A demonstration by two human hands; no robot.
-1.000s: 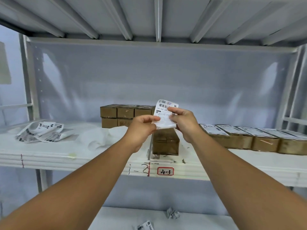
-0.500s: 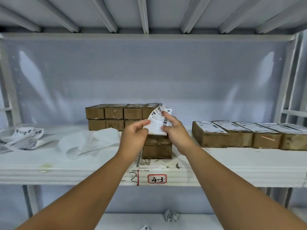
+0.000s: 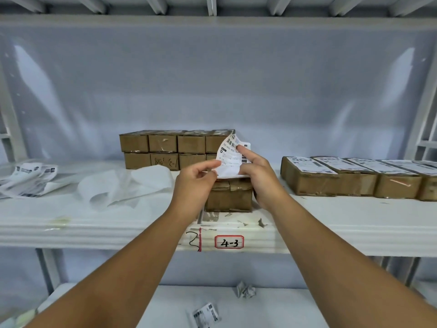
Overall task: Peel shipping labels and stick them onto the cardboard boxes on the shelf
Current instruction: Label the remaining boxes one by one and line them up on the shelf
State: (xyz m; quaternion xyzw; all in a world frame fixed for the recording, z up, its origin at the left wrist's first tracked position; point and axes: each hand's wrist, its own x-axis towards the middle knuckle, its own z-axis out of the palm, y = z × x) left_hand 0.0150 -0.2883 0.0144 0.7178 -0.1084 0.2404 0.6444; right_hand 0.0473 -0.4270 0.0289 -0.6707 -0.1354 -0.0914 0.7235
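White metal shelf (image 3: 354, 223), pale plastic sheeting behind it; a red-framed tag (image 3: 229, 241) reading "4-3" on the front lip, centre frame.

Shipping label (image 3: 230, 159) held up at frame centre, curled, printed side toward the viewer, just above a lone cardboard box (image 3: 228, 197) at the shelf's front edge.
Left hand (image 3: 195, 183) pinches the label's lower left edge between thumb and fingers.
Right hand (image 3: 260, 176) grips the right side, index finger laid across the print.

Behind, centre-left: unlabelled boxes (image 3: 163, 150) stacked two high.
Right of frame: a row of boxes (image 3: 354, 181) with labels on top.
Left of frame: loose white backing paper (image 3: 123, 185), then a heap of printed label sheets (image 3: 28, 178).

Lower shelf, bottom centre: a crumpled paper ball (image 3: 246, 290) and a loose label scrap (image 3: 207, 314).
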